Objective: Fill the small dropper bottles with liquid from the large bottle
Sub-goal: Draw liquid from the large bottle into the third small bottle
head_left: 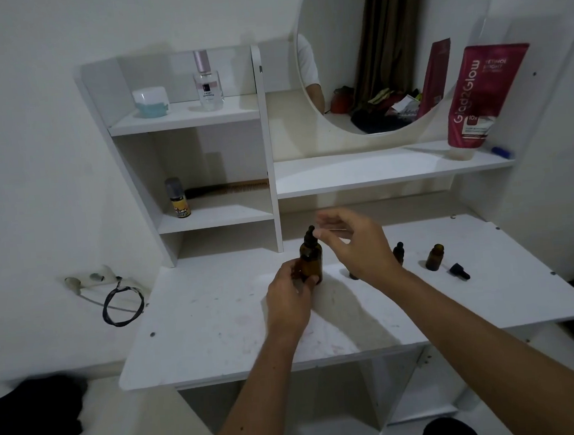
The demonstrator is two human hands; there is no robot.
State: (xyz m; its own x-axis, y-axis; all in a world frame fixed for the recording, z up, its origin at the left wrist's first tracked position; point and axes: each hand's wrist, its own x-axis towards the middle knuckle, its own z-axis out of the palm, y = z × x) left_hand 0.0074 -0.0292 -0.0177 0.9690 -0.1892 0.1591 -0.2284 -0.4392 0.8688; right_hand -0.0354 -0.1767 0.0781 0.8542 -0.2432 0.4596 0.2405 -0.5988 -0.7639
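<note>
The large amber glass bottle with a black dropper cap (pixel 311 258) stands upright on the white surface (pixel 218 325), just left of frame centre. The left hand (pixel 290 297) grips its lower body, fingers curled round the glass. The right hand (pixel 356 242) hovers beside the cap, its fingers (pixel 327 218) spread and relaxed, holding nothing. Right of centre, a small capped amber dropper bottle (pixel 398 252) stands partly behind the right wrist. Further right stands a small uncapped amber bottle (pixel 434 257), with a loose black dropper cap (pixel 459 271) lying just beside it on the surface. A red cosmetic tube (pixel 482 99) stands on the upper right shelf, beside a round mirror (pixel 384 38).
</note>
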